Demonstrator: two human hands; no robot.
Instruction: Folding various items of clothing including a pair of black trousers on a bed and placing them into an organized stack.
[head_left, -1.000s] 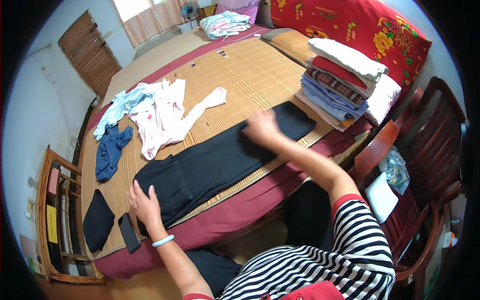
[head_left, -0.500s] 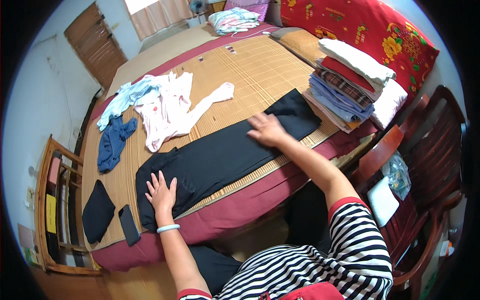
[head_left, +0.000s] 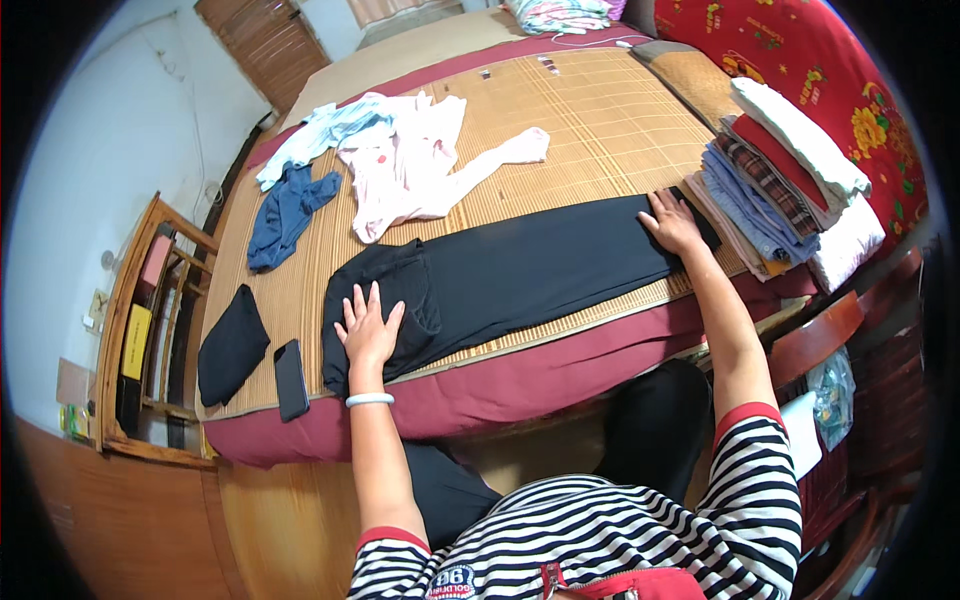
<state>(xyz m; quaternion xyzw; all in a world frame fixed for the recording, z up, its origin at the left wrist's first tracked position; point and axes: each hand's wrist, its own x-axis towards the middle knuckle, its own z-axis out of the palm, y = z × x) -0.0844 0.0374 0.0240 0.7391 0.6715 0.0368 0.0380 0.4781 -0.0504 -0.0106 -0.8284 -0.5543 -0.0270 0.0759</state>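
A pair of black trousers lies flat, folded lengthwise, along the near side of a bed covered with a bamboo mat. My left hand rests on the waist end, fingers spread, with a pale bangle at the wrist. At the leg end on the right, my right hand lies with its fingers stretched over the cloth. Just beyond it stands a tall stack of folded clothes. A dark phone and a folded black garment lie left of my left hand.
Behind the trousers lie a crumpled pink top, a light blue garment and a navy garment. A wooden chair stands at the right, and a wooden frame with shelves at the left. A maroon sheet hangs over the bed's near edge.
My right hand has slid rightward from the middle of the trouser legs to their far end. My left hand stays on the waist part. The whole view has shifted with my head.
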